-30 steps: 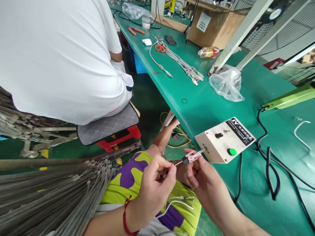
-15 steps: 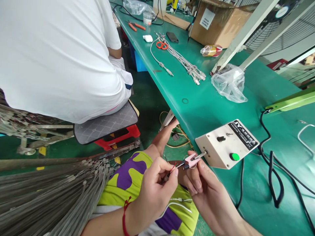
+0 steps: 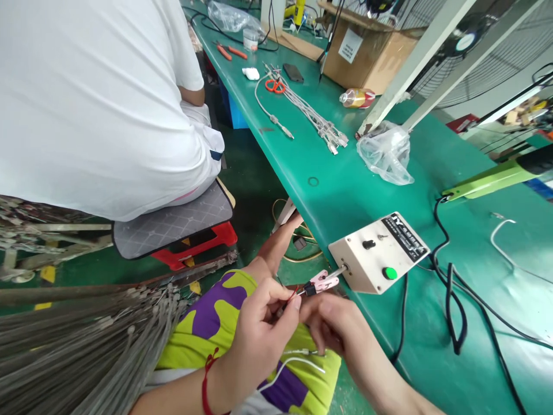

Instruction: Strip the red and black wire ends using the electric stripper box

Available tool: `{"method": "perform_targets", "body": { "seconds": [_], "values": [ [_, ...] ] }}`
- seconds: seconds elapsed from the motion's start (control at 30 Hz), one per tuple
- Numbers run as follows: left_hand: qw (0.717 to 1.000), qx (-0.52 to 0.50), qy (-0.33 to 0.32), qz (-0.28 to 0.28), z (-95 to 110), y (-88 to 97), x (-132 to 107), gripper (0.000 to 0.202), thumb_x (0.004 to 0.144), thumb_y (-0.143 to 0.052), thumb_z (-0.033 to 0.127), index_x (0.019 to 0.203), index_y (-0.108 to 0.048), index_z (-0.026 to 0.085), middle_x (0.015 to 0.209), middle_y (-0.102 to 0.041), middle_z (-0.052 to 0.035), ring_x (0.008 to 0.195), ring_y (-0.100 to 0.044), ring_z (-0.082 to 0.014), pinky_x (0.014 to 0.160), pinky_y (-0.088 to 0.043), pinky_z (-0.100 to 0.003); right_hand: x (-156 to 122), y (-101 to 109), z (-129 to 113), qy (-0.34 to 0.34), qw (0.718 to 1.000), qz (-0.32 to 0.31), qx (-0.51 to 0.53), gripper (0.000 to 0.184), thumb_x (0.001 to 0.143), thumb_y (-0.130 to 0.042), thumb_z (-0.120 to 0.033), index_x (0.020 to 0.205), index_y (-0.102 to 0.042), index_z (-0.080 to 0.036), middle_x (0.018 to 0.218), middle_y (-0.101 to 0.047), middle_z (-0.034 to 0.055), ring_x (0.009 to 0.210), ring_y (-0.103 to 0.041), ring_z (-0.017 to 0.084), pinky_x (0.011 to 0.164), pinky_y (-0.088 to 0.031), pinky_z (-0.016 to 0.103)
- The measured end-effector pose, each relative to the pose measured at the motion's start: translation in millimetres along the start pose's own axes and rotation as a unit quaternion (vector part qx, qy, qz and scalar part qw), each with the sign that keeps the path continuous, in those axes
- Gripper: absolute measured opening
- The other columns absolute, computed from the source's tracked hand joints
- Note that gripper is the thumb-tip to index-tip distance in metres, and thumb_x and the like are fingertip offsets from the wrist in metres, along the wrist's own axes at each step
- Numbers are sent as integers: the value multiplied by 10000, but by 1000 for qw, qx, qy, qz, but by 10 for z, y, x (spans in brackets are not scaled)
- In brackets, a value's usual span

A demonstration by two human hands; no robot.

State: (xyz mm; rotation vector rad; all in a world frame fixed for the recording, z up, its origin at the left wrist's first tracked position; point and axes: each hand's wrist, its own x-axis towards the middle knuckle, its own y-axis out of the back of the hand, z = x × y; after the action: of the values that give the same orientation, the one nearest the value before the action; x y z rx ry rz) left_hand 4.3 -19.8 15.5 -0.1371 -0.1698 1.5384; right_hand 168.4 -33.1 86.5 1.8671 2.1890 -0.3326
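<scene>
My left hand (image 3: pixel 262 329) pinches a thin cable end with red and dark wires (image 3: pixel 292 295) in front of my lap. The wires meet a small pink clip (image 3: pixel 321 281) on a metal shaft that sticks out of a cream control box (image 3: pixel 375 253) at the table's near edge. My right hand (image 3: pixel 334 325) sits just below the clip, fingers curled by the wires; whether it grips them is unclear. A white cable (image 3: pixel 298 362) lies on my lap.
A person in a white shirt (image 3: pixel 86 98) sits on a red stool (image 3: pixel 190 245) to the left. A thick bundle of grey cables (image 3: pixel 86 346) fills the lower left. The green table (image 3: pixel 354 184) bears cables (image 3: pixel 315 118), orange scissors (image 3: pixel 275 86), a plastic bag (image 3: pixel 384 153), a cardboard box (image 3: pixel 367 52) and black cords (image 3: pixel 453 311).
My right hand has dropped off the pink clip to just below it. The left hand stays pinched on the wire end. The view has shifted slightly right.
</scene>
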Motion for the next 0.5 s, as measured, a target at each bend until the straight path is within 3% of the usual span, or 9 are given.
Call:
{"method": "perform_targets", "body": {
  "seconds": [0.03, 0.07, 0.13, 0.17, 0.23, 0.3, 0.4, 0.5],
  "values": [
    [1000, -1, 0, 8, 6, -1, 4, 206, 996, -806, 277, 842, -687, 209, 701, -642, 37, 559, -584, -100, 529, -470, -169, -49, 47, -98, 77, 990, -7, -119, 450, 1136, -574, -393, 773, -748, -191, 591, -585, 14, 525, -470, 159, 516, -327, 314],
    [1000, -3, 2, 17, 9, -2, 8, 227, 979, -834, 300, 831, -690, 207, 702, -645, 32, 563, -588, -105, 529, -476, -175, -100, 110, -206, 164, 960, -1, -225, 375, 1120, -608, -291, 790, -758, -196, 636, -641, 24, 567, -555, 172, 539, -386, 313],
    [999, -12, 8, 30, 5, -8, 10, 294, 948, -881, 349, 797, -674, 206, 682, -618, 39, 543, -548, -101, 508, -450, -182, -183, 293, -405, 318, 880, 59, -348, 255, 1073, -618, -124, 926, -807, -212, 781, -770, 38, 667, -712, 196, 599, -508, 310],
    [999, -17, 10, 34, -2, -10, 9, 321, 941, -894, 364, 784, -661, 208, 664, -592, 49, 527, -514, -94, 494, -423, -182, -200, 408, -474, 373, 835, 122, -386, 266, 1058, -612, -80, 984, -825, -221, 855, -816, 45, 742, -772, 213, 647, -555, 315],
    [999, -27, -2, 40, -24, -13, 3, 336, 942, -897, 355, 777, -642, 212, 640, -542, 69, 505, -465, -83, 479, -372, -182, -174, 658, -521, 442, 741, 256, -435, 304, 1054, -611, -58, 990, -847, -238, 862, -829, 30, 767, -800, 222, 672, -579, 330],
    [999, -31, -16, 38, -46, -14, -6, 303, 971, -865, 314, 795, -640, 215, 645, -533, 75, 504, -457, -81, 481, -346, -184, -85, 884, -457, 479, 681, 300, -466, 283, 1042, -646, -67, 955, -844, -250, 795, -810, 12, 685, -776, 218, 620, -564, 339],
    [999, -33, -24, 24, -73, -9, -22, 260, 1015, -807, 264, 820, -642, 220, 671, -559, 67, 517, -479, -86, 490, -345, -190, 62, 1079, -286, 514, 664, 254, -481, 246, 1007, -686, -83, 900, -826, -254, 759, -807, 3, 606, -765, 216, 553, -560, 335],
    [998, -33, -46, 14, -99, 4, -28, 252, 1031, -792, 249, 835, -634, 227, 680, -570, 65, 513, -487, -90, 491, -354, -197, 134, 1120, -180, 533, 663, 242, -466, 249, 976, -692, -83, 859, -820, -261, 756, -813, -7, 580, -760, 206, 508, -538, 317]
  ]
}}
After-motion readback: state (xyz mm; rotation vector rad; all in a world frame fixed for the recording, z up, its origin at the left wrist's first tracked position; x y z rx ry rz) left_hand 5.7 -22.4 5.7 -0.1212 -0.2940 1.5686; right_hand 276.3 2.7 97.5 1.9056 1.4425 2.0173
